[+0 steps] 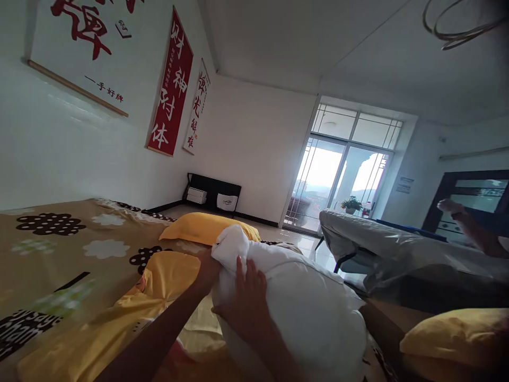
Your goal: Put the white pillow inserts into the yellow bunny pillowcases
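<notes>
**A:** So what's the grip here? The white pillow (302, 313) lies on the bed with its far end lifted, right beside the yellow pillowcase (167, 281).

**B:** The left hand (207, 271) is at the pillow's far left side where the yellow fabric meets it — fingers tucked out of sight, so I can't tell how tightly it's closed or whether it has pillow or case. The right hand (247, 297) lies on top, fingers spread flat, pressing rather than gripping.

**A:** Why flat?

**B:** My guess: it pins the soft bulk down so it doesn't flop while the other hand works the edge.

**A:** And the rest?

**B:** Another yellow pillow (209, 227) sits further up the flowered bedsheet (59, 239), one more yellow cushion (457, 334) lower right — and someone else's arm (473, 231) is over by the grey covered furniture (397, 249).
</notes>
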A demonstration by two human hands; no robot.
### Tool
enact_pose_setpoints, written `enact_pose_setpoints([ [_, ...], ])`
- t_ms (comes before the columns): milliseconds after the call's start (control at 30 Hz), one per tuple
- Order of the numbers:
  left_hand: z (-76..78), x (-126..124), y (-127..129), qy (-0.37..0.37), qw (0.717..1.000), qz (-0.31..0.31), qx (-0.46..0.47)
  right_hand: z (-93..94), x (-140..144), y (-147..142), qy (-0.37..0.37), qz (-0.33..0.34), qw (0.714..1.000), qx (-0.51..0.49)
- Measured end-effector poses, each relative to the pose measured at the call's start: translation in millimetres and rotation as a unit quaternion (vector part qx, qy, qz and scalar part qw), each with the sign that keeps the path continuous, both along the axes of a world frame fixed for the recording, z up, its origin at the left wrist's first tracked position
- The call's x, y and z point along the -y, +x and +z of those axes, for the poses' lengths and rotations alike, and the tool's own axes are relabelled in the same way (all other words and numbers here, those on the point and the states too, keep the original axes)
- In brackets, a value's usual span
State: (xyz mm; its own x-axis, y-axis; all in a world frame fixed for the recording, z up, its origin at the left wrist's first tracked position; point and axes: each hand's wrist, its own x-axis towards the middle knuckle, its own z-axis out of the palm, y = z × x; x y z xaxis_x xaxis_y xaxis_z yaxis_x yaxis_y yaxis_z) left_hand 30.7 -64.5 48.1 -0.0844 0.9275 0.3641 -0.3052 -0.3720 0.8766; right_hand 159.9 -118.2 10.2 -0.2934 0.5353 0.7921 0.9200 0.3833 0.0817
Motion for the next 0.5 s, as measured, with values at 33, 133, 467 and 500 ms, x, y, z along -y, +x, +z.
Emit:
enact_pose_setpoints([
  [33,-0.9,0.0,0.3,-0.005,1.0,-0.001,-0.004,-9.6,-8.2,-5.2,0.002,-0.02,1.0,-0.008],
  [133,3.0,8.5,-3.2,-0.016,0.999,-0.047,-0.022,-22.6,-38.5,-3.3,0.034,-0.086,0.994,-0.06],
  [467,-78.2,33.4,-72.9,0.028,0.918,-0.159,-0.363,106.5,-53.9,198.8,0.221,-0.127,0.964,-0.077],
  [500,-97.4,31.6,-74.6,0.019,0.899,-0.167,-0.404,125.7,-45.6,216.8,0.239,-0.15,0.956,-0.081],
])
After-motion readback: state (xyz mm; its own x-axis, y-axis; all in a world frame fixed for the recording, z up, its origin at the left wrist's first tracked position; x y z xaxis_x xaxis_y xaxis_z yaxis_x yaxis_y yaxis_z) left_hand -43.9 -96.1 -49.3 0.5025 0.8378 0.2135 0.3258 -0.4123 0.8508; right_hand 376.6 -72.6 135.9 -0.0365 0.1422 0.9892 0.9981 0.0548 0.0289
